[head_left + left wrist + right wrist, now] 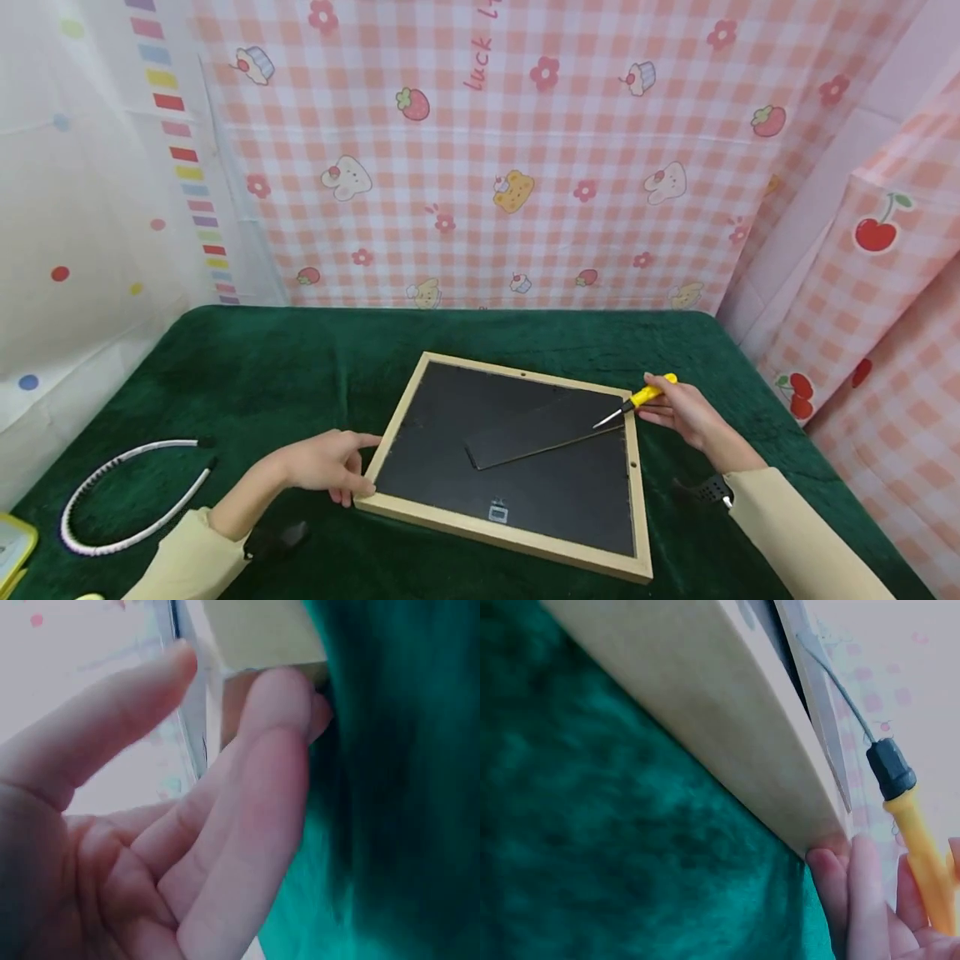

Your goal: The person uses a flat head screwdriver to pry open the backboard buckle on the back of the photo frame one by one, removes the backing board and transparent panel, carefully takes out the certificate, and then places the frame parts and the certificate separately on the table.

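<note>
A light wooden picture frame (510,537) with a black panel (450,408) lies at a slant on the green cloth. A thin L-shaped line runs across the panel, and a small pale metal piece (498,510) sits near its front edge. My left hand (330,467) grips the frame's near left corner, thumb over the rim, other fingers against its side. In my right hand (686,412) is a screwdriver (651,392) with a yellow handle and black collar, its tip over the panel near the right rim. In the right wrist view, fingertips (829,874) touch the frame's corner.
A white, wrapped headband (93,548) lies at the left of the green cloth (262,375). A yellow-edged object (17,550) is partly cut off at the lower left. Pink checked curtain (480,167) hangs behind and at the right.
</note>
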Demonstrator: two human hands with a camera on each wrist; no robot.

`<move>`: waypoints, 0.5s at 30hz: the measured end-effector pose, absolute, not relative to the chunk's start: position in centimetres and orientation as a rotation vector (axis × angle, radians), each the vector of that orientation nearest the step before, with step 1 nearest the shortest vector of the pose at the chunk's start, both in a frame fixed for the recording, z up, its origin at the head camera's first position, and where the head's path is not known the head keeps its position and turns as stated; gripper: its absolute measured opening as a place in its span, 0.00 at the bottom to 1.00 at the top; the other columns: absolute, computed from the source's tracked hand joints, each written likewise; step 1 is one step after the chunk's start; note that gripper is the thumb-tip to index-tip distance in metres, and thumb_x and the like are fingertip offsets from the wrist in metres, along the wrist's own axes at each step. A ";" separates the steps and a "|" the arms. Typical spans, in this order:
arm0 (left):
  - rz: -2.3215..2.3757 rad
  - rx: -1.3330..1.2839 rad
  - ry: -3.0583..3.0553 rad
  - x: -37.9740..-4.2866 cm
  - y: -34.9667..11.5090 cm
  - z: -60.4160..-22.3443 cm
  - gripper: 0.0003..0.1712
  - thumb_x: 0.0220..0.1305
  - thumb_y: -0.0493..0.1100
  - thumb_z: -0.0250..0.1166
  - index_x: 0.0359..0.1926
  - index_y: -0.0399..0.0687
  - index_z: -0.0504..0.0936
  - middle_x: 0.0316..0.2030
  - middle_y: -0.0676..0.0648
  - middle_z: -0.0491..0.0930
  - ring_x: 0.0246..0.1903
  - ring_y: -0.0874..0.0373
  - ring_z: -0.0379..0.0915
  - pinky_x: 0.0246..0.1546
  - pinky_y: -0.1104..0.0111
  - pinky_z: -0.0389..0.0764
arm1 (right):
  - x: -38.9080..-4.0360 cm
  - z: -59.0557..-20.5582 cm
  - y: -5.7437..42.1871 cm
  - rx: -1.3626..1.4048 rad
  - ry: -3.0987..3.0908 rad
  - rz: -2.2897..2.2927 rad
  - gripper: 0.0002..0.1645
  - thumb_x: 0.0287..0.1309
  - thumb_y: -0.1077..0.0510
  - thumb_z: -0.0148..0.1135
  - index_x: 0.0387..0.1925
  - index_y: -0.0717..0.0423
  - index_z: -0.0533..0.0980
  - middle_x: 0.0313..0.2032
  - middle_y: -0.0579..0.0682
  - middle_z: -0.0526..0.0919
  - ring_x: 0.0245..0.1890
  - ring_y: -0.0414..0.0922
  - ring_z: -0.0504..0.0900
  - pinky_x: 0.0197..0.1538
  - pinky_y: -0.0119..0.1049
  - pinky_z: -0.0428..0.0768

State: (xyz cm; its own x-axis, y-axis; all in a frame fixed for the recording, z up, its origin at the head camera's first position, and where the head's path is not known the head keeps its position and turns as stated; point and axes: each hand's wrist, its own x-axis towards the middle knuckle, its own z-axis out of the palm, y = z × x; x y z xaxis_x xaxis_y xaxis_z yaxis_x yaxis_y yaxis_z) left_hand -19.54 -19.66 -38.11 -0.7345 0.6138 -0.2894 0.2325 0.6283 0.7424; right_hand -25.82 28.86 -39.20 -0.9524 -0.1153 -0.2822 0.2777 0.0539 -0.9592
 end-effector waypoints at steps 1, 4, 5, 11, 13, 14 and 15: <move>0.941 0.678 2.325 -19.1 -19.4 -38.1 0.39 0.53 0.41 0.64 0.59 0.24 0.55 0.15 0.48 0.76 0.16 0.55 0.74 0.18 0.67 0.75 | -26.1 -39.2 28.8 0.158 2.070 -1.964 0.31 0.62 0.49 0.48 0.50 0.73 0.56 0.30 0.50 0.76 0.30 0.41 0.79 0.40 0.34 0.76; 0.902 0.701 2.333 -18.1 -18.8 -38.1 0.38 0.52 0.41 0.64 0.58 0.25 0.58 0.15 0.51 0.76 0.16 0.56 0.73 0.18 0.68 0.73 | -27.0 -39.1 28.5 0.154 2.096 -1.945 0.31 0.62 0.49 0.47 0.51 0.74 0.56 0.29 0.50 0.76 0.30 0.40 0.79 0.39 0.34 0.76; 0.891 0.707 2.328 -17.8 -18.6 -38.1 0.38 0.52 0.41 0.65 0.58 0.25 0.58 0.15 0.51 0.76 0.16 0.57 0.73 0.18 0.69 0.73 | -27.3 -39.2 28.3 0.151 2.104 -1.934 0.33 0.62 0.49 0.47 0.53 0.75 0.55 0.29 0.50 0.76 0.30 0.40 0.79 0.40 0.34 0.76; 0.857 0.705 2.244 -16.3 -18.1 -37.5 0.36 0.52 0.46 0.65 0.55 0.27 0.64 0.17 0.52 0.76 0.16 0.59 0.73 0.19 0.70 0.73 | -28.8 -39.1 27.4 0.118 2.150 -1.866 0.32 0.62 0.49 0.47 0.52 0.74 0.56 0.29 0.50 0.76 0.30 0.40 0.79 0.42 0.36 0.75; 0.864 0.731 2.208 -16.1 -18.0 -37.4 0.35 0.53 0.46 0.64 0.54 0.26 0.65 0.17 0.53 0.77 0.16 0.59 0.73 0.19 0.70 0.74 | -29.2 -39.0 27.3 0.113 2.159 -1.853 0.30 0.62 0.48 0.48 0.50 0.73 0.58 0.29 0.50 0.76 0.30 0.40 0.79 0.42 0.36 0.75; 0.852 0.782 2.195 -16.2 -18.2 -37.6 0.34 0.54 0.47 0.63 0.54 0.26 0.65 0.18 0.53 0.77 0.17 0.61 0.73 0.19 0.70 0.74 | -29.3 -38.9 27.3 0.112 2.163 -1.847 0.31 0.62 0.48 0.48 0.50 0.73 0.58 0.30 0.50 0.76 0.30 0.40 0.79 0.42 0.36 0.75; 0.861 0.794 2.179 -16.3 -18.2 -37.7 0.33 0.55 0.48 0.62 0.53 0.26 0.66 0.18 0.53 0.77 0.17 0.60 0.74 0.20 0.70 0.74 | -29.3 -38.9 27.2 0.113 2.165 -1.844 0.31 0.61 0.48 0.48 0.50 0.73 0.58 0.30 0.50 0.76 0.30 0.40 0.79 0.42 0.36 0.75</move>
State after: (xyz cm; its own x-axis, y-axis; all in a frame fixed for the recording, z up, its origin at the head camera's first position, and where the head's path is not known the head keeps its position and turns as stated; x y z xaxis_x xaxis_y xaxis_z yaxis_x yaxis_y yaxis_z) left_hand -16.35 -18.21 -37.66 -0.6013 0.7202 -0.3460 0.2889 0.5998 0.7462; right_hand -29.32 27.25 -38.92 -0.9536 -0.1294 -0.2717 0.2476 0.1757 -0.9528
